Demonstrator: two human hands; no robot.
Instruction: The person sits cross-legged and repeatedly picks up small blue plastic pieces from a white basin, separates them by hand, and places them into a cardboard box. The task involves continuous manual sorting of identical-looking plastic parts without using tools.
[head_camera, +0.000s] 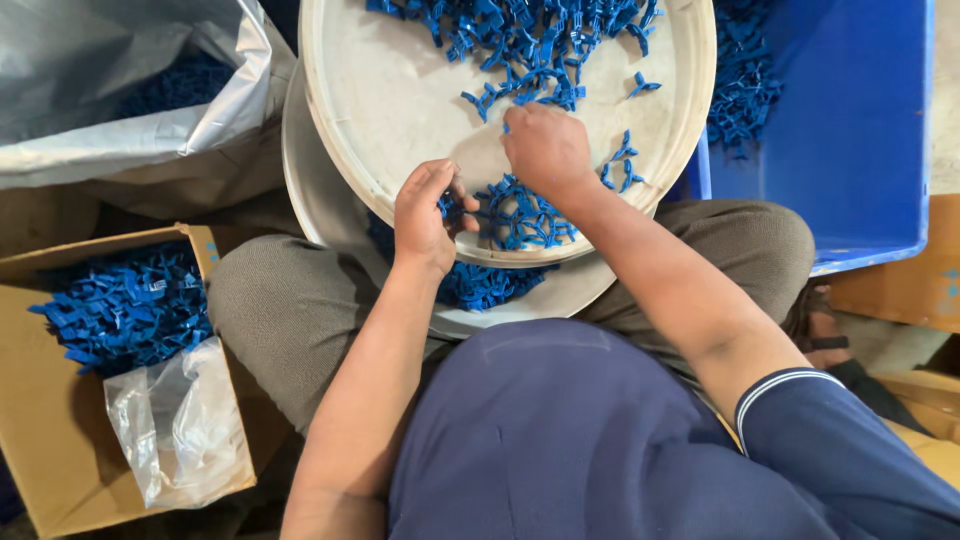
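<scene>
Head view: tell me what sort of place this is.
Likely a small workshop sorting floor: loose blue plastic clips on a round tray, more in a cardboard box and a blue crate.

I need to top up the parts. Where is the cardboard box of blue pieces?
In the head view, the cardboard box sits on the floor at the person's left, beside the left knee, below the silver bag.

We see bright blue plastic clips (520, 215) on an off-white round tray (400, 100), a blue crate (860, 130), brown cardboard box (40, 420), silvery-grey bag (110, 90), olive-grey trousers (290, 310), navy shirt (570, 440) with white-striped cuff.
</scene>
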